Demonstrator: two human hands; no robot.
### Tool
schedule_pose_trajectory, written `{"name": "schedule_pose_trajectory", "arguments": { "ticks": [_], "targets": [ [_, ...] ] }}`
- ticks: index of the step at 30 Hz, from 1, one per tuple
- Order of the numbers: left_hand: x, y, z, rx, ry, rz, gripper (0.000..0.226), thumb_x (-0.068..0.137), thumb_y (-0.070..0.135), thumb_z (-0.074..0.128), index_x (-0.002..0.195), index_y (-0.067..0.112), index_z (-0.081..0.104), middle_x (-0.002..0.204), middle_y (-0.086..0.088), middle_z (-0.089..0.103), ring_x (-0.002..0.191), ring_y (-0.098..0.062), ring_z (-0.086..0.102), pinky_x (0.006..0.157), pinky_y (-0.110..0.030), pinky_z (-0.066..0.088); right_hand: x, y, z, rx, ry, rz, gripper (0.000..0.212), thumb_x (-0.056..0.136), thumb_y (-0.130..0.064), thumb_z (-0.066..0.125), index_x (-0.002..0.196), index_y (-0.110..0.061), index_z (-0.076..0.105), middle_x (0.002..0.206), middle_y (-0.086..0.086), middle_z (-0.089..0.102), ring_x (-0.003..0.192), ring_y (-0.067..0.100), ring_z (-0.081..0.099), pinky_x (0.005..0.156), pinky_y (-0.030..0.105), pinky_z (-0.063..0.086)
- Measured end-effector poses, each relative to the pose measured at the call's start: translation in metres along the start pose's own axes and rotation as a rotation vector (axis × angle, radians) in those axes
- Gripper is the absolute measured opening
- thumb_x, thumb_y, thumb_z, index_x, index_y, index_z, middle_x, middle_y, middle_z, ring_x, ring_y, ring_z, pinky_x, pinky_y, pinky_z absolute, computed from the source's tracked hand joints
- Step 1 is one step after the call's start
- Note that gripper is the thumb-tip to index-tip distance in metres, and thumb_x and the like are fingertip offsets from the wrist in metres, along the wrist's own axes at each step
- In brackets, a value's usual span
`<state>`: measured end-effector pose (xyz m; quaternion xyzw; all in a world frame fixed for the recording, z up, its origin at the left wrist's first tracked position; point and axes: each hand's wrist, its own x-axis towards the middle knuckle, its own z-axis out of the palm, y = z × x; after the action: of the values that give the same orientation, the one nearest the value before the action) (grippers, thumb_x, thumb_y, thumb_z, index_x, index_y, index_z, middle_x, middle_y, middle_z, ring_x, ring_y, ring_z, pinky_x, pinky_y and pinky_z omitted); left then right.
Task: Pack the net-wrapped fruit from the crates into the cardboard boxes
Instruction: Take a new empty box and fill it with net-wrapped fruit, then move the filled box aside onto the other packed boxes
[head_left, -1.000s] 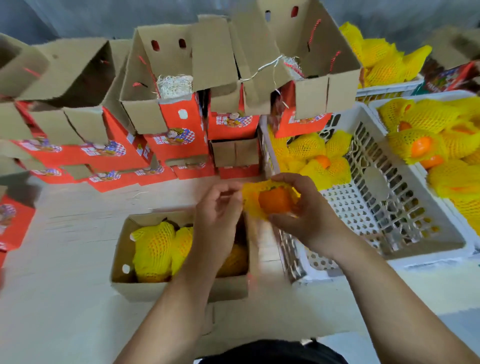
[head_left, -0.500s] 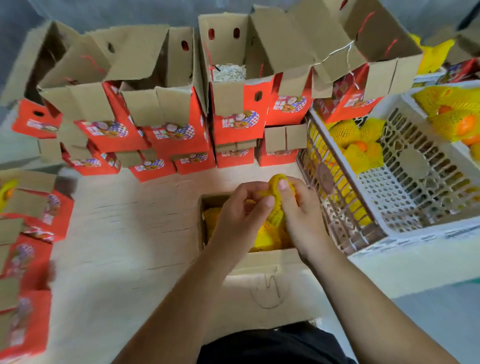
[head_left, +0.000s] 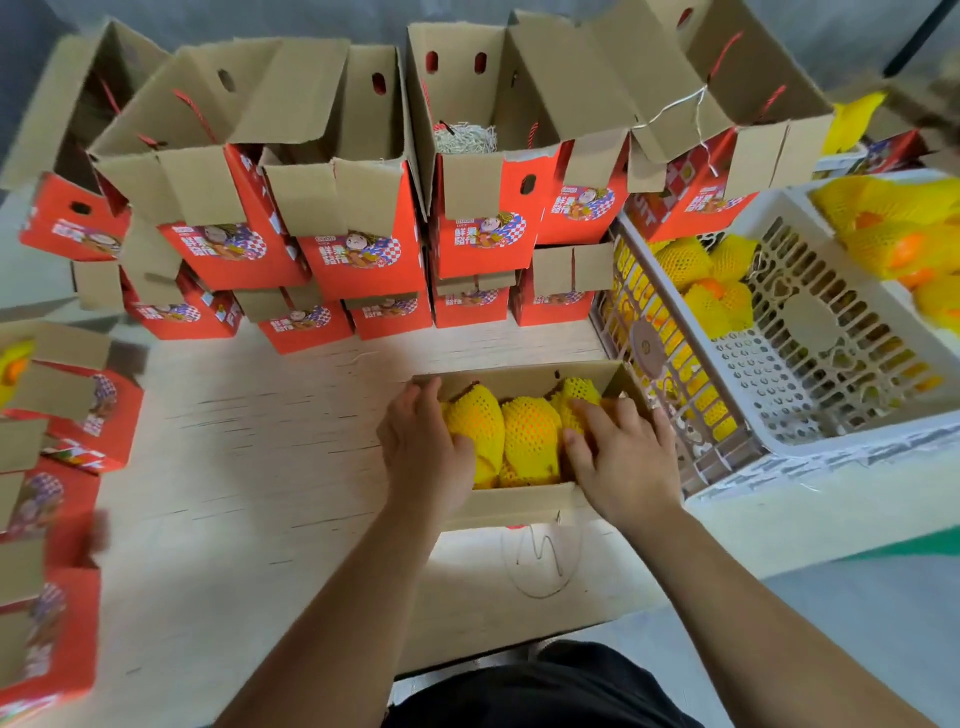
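An open cardboard box (head_left: 511, 504) sits on the table just in front of me, holding several orange fruits in yellow foam net (head_left: 530, 436). My left hand (head_left: 423, 447) rests with relaxed fingers on the leftmost netted fruit at the box's left wall. My right hand (head_left: 618, 457) lies flat on the rightmost netted fruit, pressing it down. A white plastic crate (head_left: 810, 415) to the right holds more netted fruit (head_left: 701, 291) in its far corner.
Red-and-brown open boxes (head_left: 358, 249) stand stacked in rows behind the packing box. More red boxes (head_left: 47, 519) lie along the left edge. A second white crate (head_left: 904, 239) full of netted fruit sits at the far right. Bare wooden tabletop (head_left: 260, 467) spreads left of the box.
Both hands held a netted fruit above the box, worked its net around it, then lowered it in. They now lie on the fruit in the box.
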<state>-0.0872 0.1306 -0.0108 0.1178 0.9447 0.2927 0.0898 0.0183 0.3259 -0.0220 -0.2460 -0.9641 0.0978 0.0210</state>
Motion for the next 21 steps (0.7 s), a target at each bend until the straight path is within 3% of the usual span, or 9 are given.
{"name": "schedule_pose_trajectory", "arguments": {
  "ticks": [2, 5, 8, 10, 12, 15, 18, 21],
  "targets": [
    [-0.008, -0.006, 0.011, -0.065, 0.038, -0.046, 0.07, 0.102, 0.007, 0.051, 0.164, 0.018, 0.019, 0.167, -0.005, 0.02, 0.151, -0.029, 0.025, 0.122, -0.04, 0.024, 0.001, -0.002, 0.003, 0.089, 0.034, -0.034, 0.041, 0.105, -0.044, 0.039, 0.14, -0.038, 0.058, 0.133, 0.004, 0.055, 0.131, 0.029, 0.052, 0.125, 0.049, 0.012],
    [-0.013, -0.006, 0.014, -0.239, 0.174, -0.05, 0.066, 0.107, 0.005, 0.046, 0.165, 0.019, 0.016, 0.168, -0.002, 0.026, 0.151, -0.027, 0.033, 0.121, -0.046, 0.035, 0.008, 0.002, -0.001, 0.3, 0.141, -0.025, 0.042, 0.1, -0.037, 0.038, 0.133, -0.034, 0.064, 0.116, -0.004, 0.064, 0.117, 0.021, 0.058, 0.117, 0.046, 0.019],
    [-0.018, -0.014, 0.014, -0.227, 0.18, -0.047, 0.069, 0.106, 0.0, 0.042, 0.165, 0.025, 0.016, 0.171, -0.004, 0.015, 0.154, -0.028, 0.026, 0.118, -0.044, 0.04, 0.015, 0.023, -0.003, 0.411, 0.245, 0.105, 0.035, 0.098, -0.021, 0.052, 0.13, -0.026, 0.067, 0.125, 0.006, 0.064, 0.12, 0.032, 0.053, 0.107, 0.047, 0.03],
    [-0.021, -0.02, 0.01, -0.269, 0.109, -0.181, 0.076, 0.103, -0.003, 0.045, 0.165, 0.031, 0.016, 0.17, -0.006, 0.01, 0.153, -0.032, 0.027, 0.109, -0.039, 0.044, 0.02, 0.034, 0.0, 0.465, 0.115, 0.164, 0.031, 0.099, -0.018, 0.06, 0.128, -0.017, 0.069, 0.133, 0.017, 0.057, 0.128, 0.04, 0.047, 0.109, 0.053, 0.037],
    [-0.023, -0.025, 0.005, -0.288, 0.006, -0.245, 0.066, 0.106, 0.006, 0.045, 0.164, 0.03, 0.023, 0.167, -0.005, 0.03, 0.149, -0.032, 0.037, 0.117, -0.048, 0.041, 0.025, 0.038, 0.005, 0.598, -0.026, 0.13, 0.023, 0.099, -0.019, 0.062, 0.119, -0.013, 0.072, 0.126, 0.017, 0.064, 0.122, 0.037, 0.053, 0.103, 0.051, 0.045],
    [-0.035, -0.03, -0.004, -0.291, 0.002, -0.236, 0.048, 0.111, 0.02, 0.039, 0.158, 0.031, 0.037, 0.153, 0.0, 0.053, 0.137, -0.028, 0.053, 0.113, -0.052, 0.046, 0.027, 0.03, 0.006, 0.667, -0.099, 0.044, 0.012, 0.096, -0.019, 0.063, 0.097, -0.024, 0.075, 0.114, 0.009, 0.064, 0.106, 0.026, 0.058, 0.089, 0.038, 0.048],
    [-0.062, -0.051, -0.013, -0.36, 0.116, -0.29, 0.044, 0.111, 0.021, 0.039, 0.151, 0.036, 0.047, 0.141, 0.012, 0.061, 0.123, -0.014, 0.06, 0.108, -0.032, 0.05, 0.021, 0.009, 0.007, 0.769, -0.137, 0.005, 0.008, 0.094, -0.024, 0.059, 0.095, -0.031, 0.063, 0.113, 0.009, 0.056, 0.095, 0.017, 0.051, 0.08, 0.03, 0.037],
    [-0.1, -0.08, -0.031, -0.523, 0.278, -0.362, 0.046, 0.106, 0.01, 0.045, 0.133, 0.044, 0.06, 0.116, 0.036, 0.066, 0.103, 0.008, 0.063, 0.084, -0.001, 0.045, 0.009, -0.019, 0.012, 1.085, -0.211, 0.023, 0.033, 0.093, -0.02, 0.054, 0.116, -0.036, 0.037, 0.111, 0.002, 0.049, 0.086, 0.021, 0.056, 0.066, 0.034, 0.048]
  ]
}}
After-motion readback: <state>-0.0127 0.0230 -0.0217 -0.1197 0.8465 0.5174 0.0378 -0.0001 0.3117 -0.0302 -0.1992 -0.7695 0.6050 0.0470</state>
